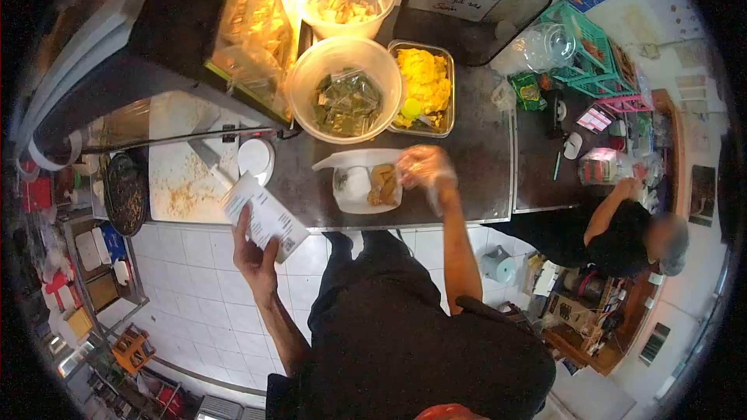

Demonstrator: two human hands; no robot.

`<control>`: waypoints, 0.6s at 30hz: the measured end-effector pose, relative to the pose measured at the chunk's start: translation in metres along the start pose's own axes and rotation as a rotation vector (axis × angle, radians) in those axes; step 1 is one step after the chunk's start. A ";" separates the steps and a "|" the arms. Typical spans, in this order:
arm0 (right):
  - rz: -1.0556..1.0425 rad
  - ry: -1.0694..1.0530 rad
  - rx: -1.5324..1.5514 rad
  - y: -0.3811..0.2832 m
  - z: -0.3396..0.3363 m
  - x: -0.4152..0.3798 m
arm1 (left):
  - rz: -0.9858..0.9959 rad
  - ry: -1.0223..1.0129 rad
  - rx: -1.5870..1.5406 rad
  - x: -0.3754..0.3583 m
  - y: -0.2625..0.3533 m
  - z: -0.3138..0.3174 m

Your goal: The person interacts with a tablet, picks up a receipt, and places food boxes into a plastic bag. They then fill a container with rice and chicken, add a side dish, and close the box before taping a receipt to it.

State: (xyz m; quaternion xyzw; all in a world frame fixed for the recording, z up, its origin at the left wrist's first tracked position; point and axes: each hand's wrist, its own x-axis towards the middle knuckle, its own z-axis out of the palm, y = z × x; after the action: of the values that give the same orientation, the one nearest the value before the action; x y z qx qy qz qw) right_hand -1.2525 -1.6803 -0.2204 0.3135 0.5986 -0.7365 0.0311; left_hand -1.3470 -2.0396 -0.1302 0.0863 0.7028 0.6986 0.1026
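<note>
In my left hand (255, 255) is a printed white paper (265, 218), pinched between thumb and fingers. My right hand (424, 169) wears a clear plastic glove, its fingers bunched at the right edge of an open white food box (357, 206); whatever they may hold is hidden. White food and something dark lie in the box's left part, and brown pieces (384, 184) in its right part. Behind the box stand a tub of small clear packets (348, 101) and a metal tray of yellow food (424, 85).
A knife (210, 162) lies on a crumb-covered cutting board (183, 187), beside a round white lid (255, 157). Another tub (346, 4) stands at the back, near a bright lamp. Green baskets (580, 47) and another person (638, 241) are at the right.
</note>
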 end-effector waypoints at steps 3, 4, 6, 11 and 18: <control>-0.273 0.519 -1.115 -0.002 -0.061 0.067 | -0.046 0.047 -0.001 -0.008 -0.001 0.015; -0.270 0.520 -1.105 0.001 -0.066 0.090 | -0.083 0.051 -0.010 -0.008 -0.001 0.022; 0.010 0.273 -1.418 0.024 -0.071 0.136 | -0.119 0.047 -0.008 -0.008 -0.002 0.034; 0.039 0.200 -1.426 0.041 -0.090 0.149 | -0.146 0.047 -0.005 -0.012 -0.004 0.052; -0.255 0.265 -1.343 0.017 -0.105 0.136 | -0.185 0.108 0.015 -0.014 -0.019 0.060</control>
State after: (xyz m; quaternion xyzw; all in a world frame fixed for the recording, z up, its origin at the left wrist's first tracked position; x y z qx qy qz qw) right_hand -1.3095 -1.5457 -0.3122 0.2409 0.9555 -0.1602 0.0584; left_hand -1.3170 -1.9854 -0.1489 -0.0156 0.7174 0.6846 0.1279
